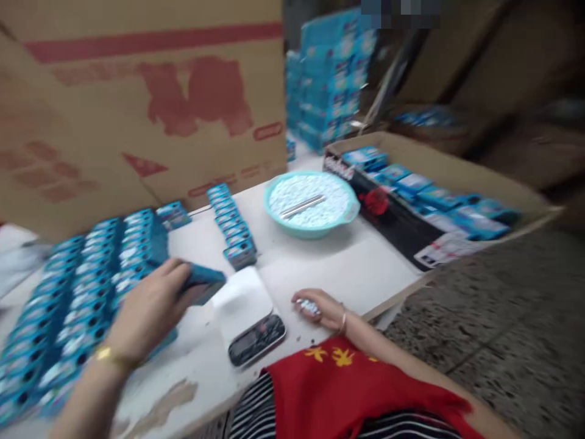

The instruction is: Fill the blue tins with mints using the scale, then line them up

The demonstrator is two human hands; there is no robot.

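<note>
My left hand (159, 299) is closed around a small blue box (208, 281), holding it just above the table at the left of a white digital scale (247, 311). To the right of the scale, my right hand (320, 310) is cupped with its fingers curled round a small heap of pale white-blue pellets (309, 306). Beyond it stands a turquoise bowl (311, 230) filled with similar pale pieces, with a metal stick-like tool (303, 206) lying on top. Long rows of blue boxes (95, 274) stand beside my left hand.
A shorter row of blue boxes (233, 225) stands behind the scale. An open carton (388, 210) of blue boxes sits at the right. A large cardboard box (205, 152) walls the back left, and stacked blue packs (326, 79) rise behind. Few crumbs lie near the scale.
</note>
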